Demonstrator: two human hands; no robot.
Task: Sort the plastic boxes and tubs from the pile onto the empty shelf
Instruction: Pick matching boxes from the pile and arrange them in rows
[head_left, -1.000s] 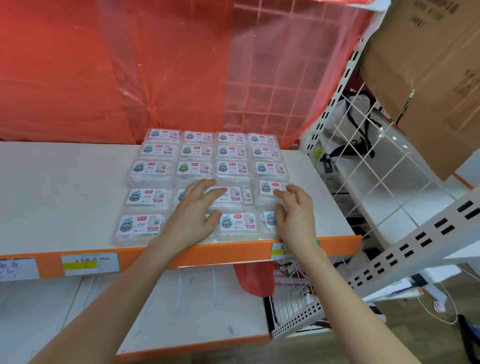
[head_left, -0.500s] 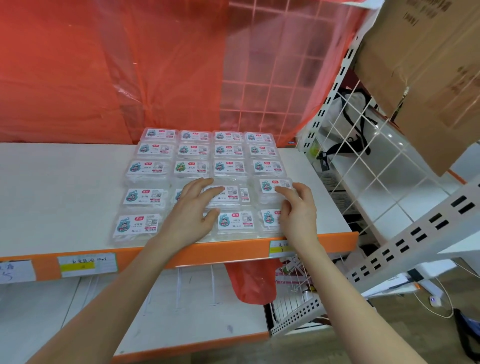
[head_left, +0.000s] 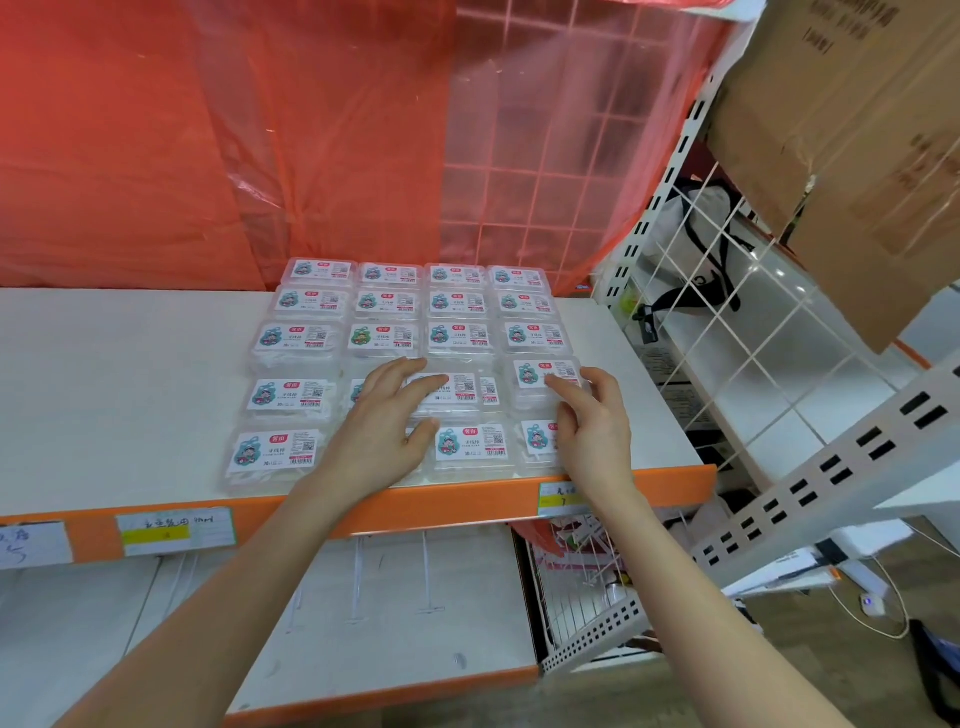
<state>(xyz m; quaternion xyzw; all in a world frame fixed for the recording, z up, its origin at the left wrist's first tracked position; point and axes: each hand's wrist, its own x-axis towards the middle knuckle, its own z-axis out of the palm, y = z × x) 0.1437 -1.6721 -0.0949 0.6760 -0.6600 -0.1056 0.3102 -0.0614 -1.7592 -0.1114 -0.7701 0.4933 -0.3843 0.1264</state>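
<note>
Left fingers (head_left: 415, 387) are spread flat and nearly straight, lying on top of a clear labelled box (head_left: 460, 387) in the fourth row from the back, with the thumb tucked at its near edge. They press and are not wrapped round anything. Right fingers (head_left: 563, 387) are lightly bent, their tips touching the top and right side of the neighbouring box (head_left: 537, 373) at the right end of that same row. As far as can be seen it's a touch, not a closed grip.

The left hand (head_left: 379, 436) and right hand (head_left: 597, 431) both reach in over the orange front edge (head_left: 467, 499). Each box lies just beyond its own hand's fingertips, long axis running left to right across the frame. A sliver of another label shows between the two, so that row looks crowded. The likely call is nudging these two square, left hand taking the inner box and right hand the outer.

The grid of boxes (head_left: 387, 304) sits centre frame on the white shelf (head_left: 130, 389), four across and five deep. The source pile is out of view.

Behind hangs a red plastic sheet (head_left: 208, 130). A cardboard carton (head_left: 857, 130) is at upper right, with a white wire panel (head_left: 753, 322) below it.
</note>
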